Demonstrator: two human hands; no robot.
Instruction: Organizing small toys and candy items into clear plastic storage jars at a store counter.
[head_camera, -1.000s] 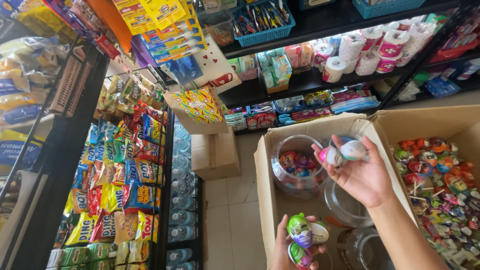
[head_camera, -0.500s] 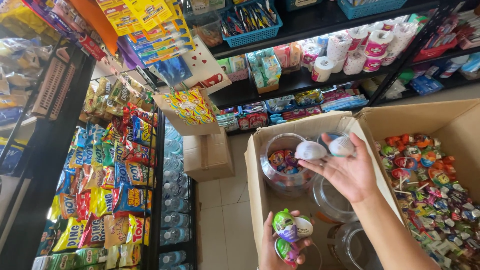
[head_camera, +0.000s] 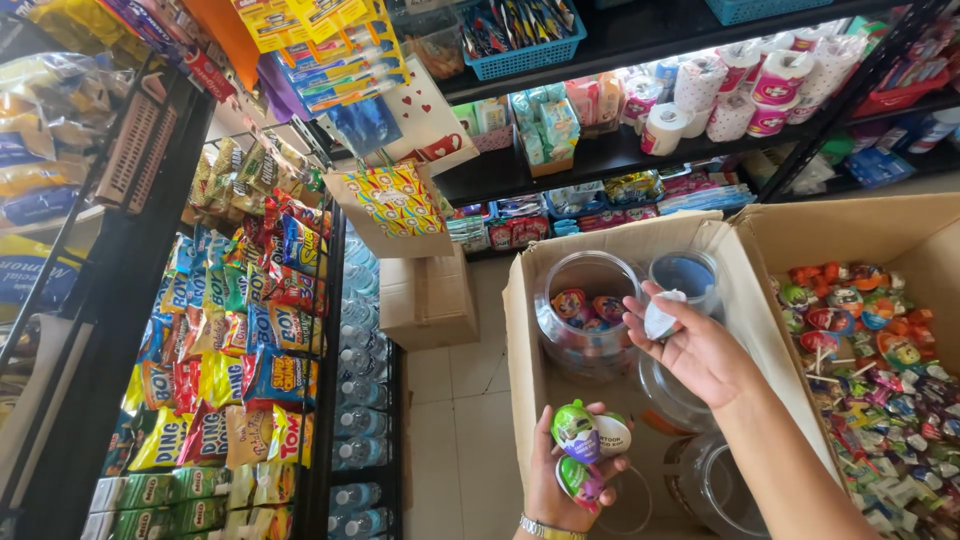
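My right hand (head_camera: 695, 345) reaches over an open cardboard box (head_camera: 528, 300) and holds a white egg-shaped toy (head_camera: 661, 318) just right of the mouth of a clear plastic jar (head_camera: 588, 275). A few colourful egg toys lie inside that jar. My left hand (head_camera: 570, 485), low in the view with a bracelet on the wrist, grips two egg-shaped toys (head_camera: 588, 440) with green and purple wrappers. More clear jars (head_camera: 690, 272) stand in the same box.
A second open cardboard box (head_camera: 870, 225) at right is full of colourful egg toys and sweets. A snack rack (head_camera: 235, 340) with bottled water fills the left. Dark shelves (head_camera: 620, 150) with tissue rolls and packets run behind. A closed carton (head_camera: 428, 300) sits on the tiled floor.
My right hand held two eggs over the box; one has gone and it holds a single white one by the jar mouth. My left hand keeps its eggs.
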